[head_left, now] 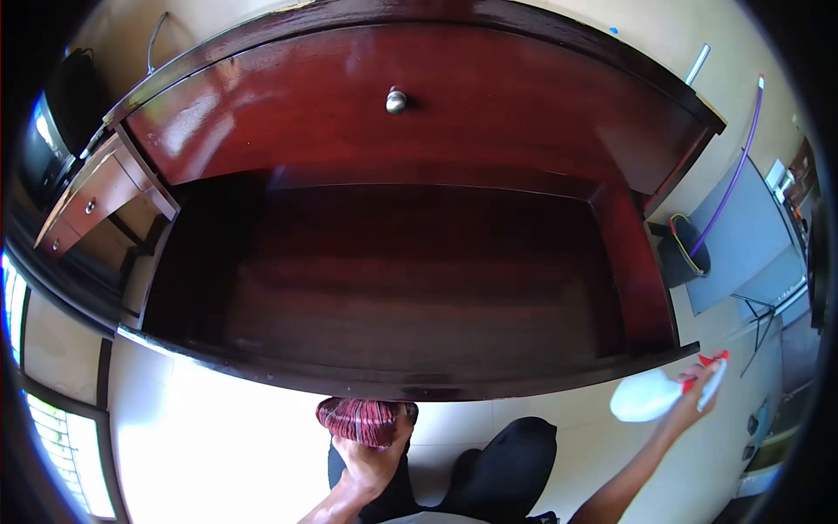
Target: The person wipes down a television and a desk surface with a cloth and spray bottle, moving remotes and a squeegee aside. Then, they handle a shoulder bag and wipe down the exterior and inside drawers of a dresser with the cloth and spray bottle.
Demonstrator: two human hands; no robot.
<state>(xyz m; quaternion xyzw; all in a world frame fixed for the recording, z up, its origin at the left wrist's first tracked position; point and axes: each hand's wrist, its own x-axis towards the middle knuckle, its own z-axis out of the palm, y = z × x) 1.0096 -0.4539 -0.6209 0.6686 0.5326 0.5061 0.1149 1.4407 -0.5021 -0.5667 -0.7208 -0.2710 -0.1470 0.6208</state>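
Note:
My left hand is closed around a bunched, dark red striped cloth just below the front edge of the open drawer. Whether the cloth touches the drawer front I cannot tell. Out to the right, my right hand grips a white spray bottle with a red trigger head, tilted over on its side above the floor. The dark wooden drawer is pulled out towards me, and its bottom and right inner wall show.
Above the drawer is another, shut drawer front with a round metal knob. A small desk stands at left, with a dark screen above it. A black bucket with a purple stick stands right, beside a grey panel.

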